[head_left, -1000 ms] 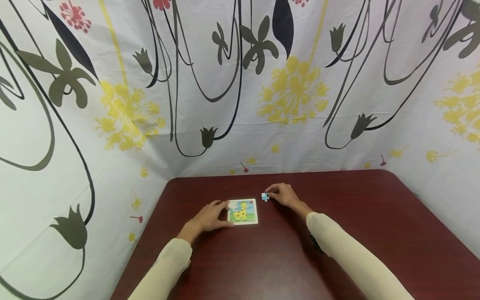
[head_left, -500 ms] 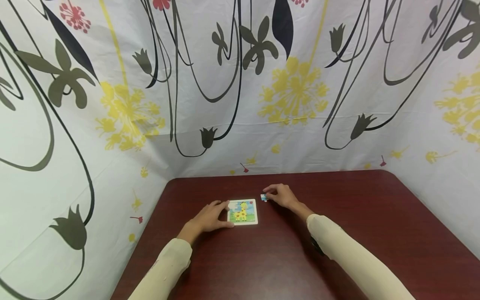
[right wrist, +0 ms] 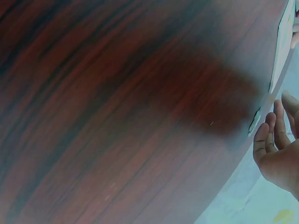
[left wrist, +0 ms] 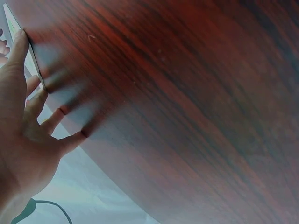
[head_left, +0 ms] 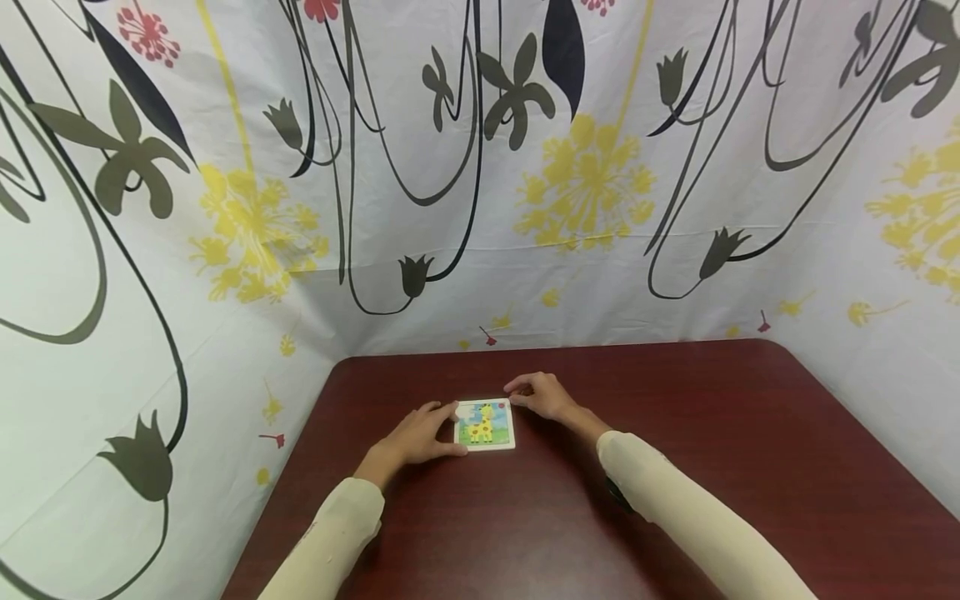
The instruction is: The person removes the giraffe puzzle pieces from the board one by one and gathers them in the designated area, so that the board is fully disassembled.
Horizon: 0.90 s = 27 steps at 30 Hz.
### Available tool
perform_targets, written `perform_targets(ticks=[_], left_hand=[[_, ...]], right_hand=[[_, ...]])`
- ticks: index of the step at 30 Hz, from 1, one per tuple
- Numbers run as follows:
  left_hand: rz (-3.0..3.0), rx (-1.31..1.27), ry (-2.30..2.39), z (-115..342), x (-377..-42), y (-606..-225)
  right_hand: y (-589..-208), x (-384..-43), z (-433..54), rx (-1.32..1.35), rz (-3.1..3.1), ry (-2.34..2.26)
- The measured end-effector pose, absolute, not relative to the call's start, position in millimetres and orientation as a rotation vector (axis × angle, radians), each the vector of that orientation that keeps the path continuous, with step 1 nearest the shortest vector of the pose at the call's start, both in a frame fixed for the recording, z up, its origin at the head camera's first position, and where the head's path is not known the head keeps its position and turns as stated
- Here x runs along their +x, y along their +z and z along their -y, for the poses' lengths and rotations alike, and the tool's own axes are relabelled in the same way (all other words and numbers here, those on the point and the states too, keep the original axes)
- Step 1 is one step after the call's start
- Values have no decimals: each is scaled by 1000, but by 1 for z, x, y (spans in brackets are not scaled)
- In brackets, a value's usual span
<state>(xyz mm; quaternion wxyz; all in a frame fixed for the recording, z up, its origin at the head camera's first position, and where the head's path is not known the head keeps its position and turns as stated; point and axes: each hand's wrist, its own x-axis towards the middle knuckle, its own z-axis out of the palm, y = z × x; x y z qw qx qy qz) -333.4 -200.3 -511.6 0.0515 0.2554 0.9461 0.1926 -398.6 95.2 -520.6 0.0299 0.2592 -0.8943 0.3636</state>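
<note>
A square giraffe jigsaw puzzle (head_left: 489,423) in a white frame lies on the table. My left hand (head_left: 415,435) rests against its left side, thumb at the near corner and fingers spread along the edge. At the puzzle's far right corner, my right hand (head_left: 542,397) has thumb and index finger bent toward each other on a small puzzle piece. That hand covers the piece in the head view. The right wrist view shows the puzzle piece (right wrist: 254,121) as a thin edge by the fingertips, low over the table, with the frame just beyond.
The dark red wooden table (head_left: 675,433) has rounded far corners. A white curtain (head_left: 450,250) printed with flowers and stems hangs behind it and along both sides.
My right hand has moved left and slightly nearer, bringing the puzzle piece toward the puzzle's far right corner, where it has gone from head view. My left hand has stayed on the frame.
</note>
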Motion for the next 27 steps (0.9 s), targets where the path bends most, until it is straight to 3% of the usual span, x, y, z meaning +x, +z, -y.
perform_targets(ticks=[27], left_hand=[[-2877,762,575,202,-336,-516]], right_hand=[[-516,-392,-43,1010,2806,1106]])
